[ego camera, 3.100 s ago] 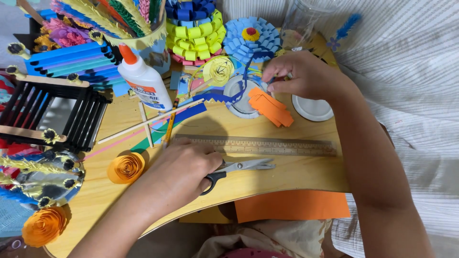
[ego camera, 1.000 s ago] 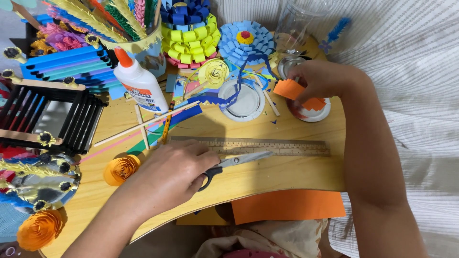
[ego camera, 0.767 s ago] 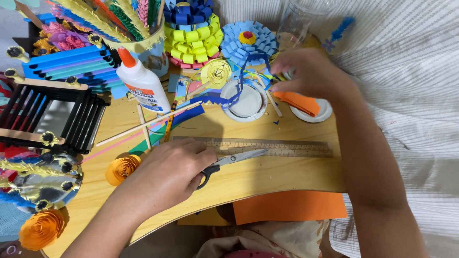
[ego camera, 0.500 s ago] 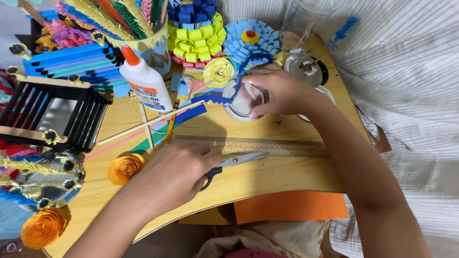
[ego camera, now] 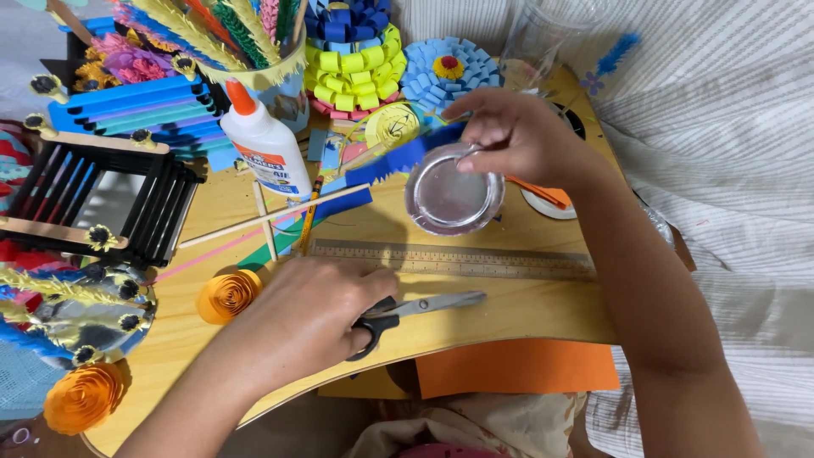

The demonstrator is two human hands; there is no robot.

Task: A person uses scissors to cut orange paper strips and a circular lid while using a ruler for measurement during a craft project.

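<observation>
Since a second ago the right hand (ego camera: 517, 136) has left the orange strip (ego camera: 543, 193) and now pinches the foil cup (ego camera: 452, 191) by its rim, with the ruler (ego camera: 454, 259) at 6 o'clock. Left hand (ego camera: 318, 318) stays closed on the scissors (ego camera: 407, 309), paper rose (ego camera: 227, 294) at 9.

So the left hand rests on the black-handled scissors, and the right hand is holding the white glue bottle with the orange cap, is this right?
Not quite. The right hand holds a round shiny metal lid, not the white glue bottle with the orange cap, which stands untouched farther left. The left hand does rest on the black-handled scissors. The head view shows it.
</observation>
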